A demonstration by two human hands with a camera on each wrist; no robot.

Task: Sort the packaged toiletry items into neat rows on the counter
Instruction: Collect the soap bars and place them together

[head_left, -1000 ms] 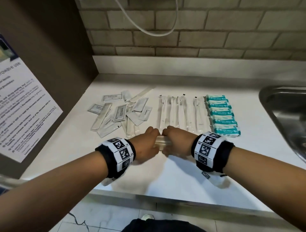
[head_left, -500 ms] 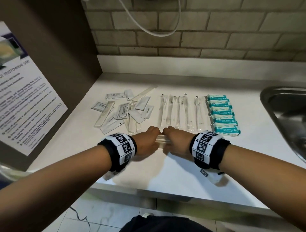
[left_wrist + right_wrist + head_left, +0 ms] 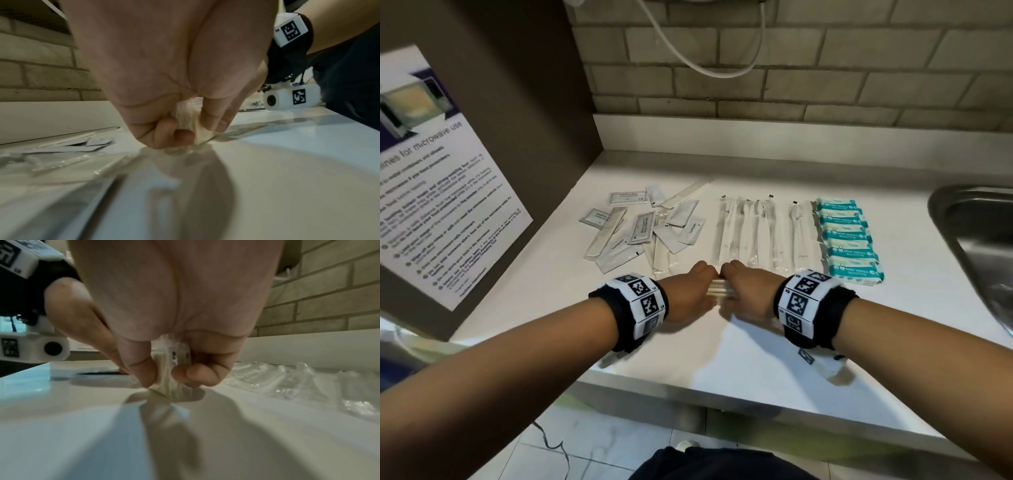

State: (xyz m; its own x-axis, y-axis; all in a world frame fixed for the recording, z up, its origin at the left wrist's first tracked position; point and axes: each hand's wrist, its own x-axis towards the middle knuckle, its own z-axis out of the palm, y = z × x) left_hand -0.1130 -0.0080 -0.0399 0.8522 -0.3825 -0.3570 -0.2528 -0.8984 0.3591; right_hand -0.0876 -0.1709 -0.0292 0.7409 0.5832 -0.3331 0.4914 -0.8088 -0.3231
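Near the counter's (image 3: 739,377) front edge, the left hand (image 3: 690,294) and right hand (image 3: 748,291) each clamp one end of a small bundle (image 3: 717,291) of thin wrapped packets, thumbs and fingers pinched round it. The bundle stands on its long edge on the surface, probably so its packets get squared flush before joining a row. Behind, clear-wrapped sticks (image 3: 760,233) lie side by side, teal packs (image 3: 849,240) form a column just right of them, and white sachets (image 3: 643,229) remain jumbled to the left. At the far right a steel sink (image 3: 976,233) shows; nothing is visible in its seen part.
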